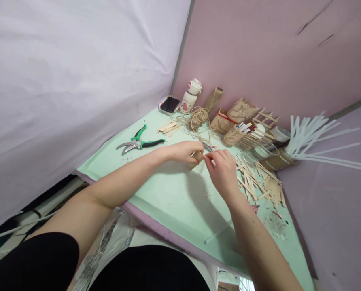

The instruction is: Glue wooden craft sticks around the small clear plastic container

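My left hand (183, 151) is closed around a small twine-wrapped wooden piece (198, 158) above the pale green table (168, 194). My right hand (222, 169) meets it from the right, fingers pinched at the piece's end; what the pinch holds is too small to make out. A ball of jute twine (198, 118) lies just beyond the hands, with loose strands trailing toward them. A heap of flat wooden sticks (256, 182) lies right of my right hand.
Green-handled pliers (139, 142) lie at the left. A phone (169, 104), a small bottle (190, 96) and a cardboard tube (213, 98) stand at the back. Twine-covered holders with pens (239, 131), tape rolls (261, 151) and white strips (314, 139) crowd the right.
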Demonstrator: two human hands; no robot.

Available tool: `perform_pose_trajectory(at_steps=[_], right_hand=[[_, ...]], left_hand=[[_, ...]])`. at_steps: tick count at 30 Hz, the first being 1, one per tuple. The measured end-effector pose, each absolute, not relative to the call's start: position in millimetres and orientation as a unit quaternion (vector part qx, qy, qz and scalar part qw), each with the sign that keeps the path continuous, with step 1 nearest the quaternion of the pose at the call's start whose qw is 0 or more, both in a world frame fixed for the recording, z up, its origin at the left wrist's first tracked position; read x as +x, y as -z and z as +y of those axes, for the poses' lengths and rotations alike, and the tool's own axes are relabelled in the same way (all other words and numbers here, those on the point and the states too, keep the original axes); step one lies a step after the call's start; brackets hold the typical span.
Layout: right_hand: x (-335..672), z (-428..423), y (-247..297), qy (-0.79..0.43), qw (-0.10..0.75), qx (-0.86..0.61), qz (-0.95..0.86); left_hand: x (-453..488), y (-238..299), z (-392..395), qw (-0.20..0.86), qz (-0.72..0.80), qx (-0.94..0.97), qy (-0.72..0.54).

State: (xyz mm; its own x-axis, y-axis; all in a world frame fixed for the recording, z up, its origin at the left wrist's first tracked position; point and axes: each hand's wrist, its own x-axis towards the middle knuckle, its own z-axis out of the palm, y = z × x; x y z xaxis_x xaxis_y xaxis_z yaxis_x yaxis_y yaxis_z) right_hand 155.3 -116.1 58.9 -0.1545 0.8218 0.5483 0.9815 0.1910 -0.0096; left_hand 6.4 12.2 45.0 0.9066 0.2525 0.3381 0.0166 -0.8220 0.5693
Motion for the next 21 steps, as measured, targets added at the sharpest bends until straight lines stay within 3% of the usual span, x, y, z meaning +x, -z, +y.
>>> perform_pose_trajectory(at_steps=[21], right_hand=[[156.2,-119.4,-56.8,0.131,0.257,-0.645,-0.707]], left_hand=[[12.4,-46.5,17.9,0.317,0.08,0.926,-0.188]])
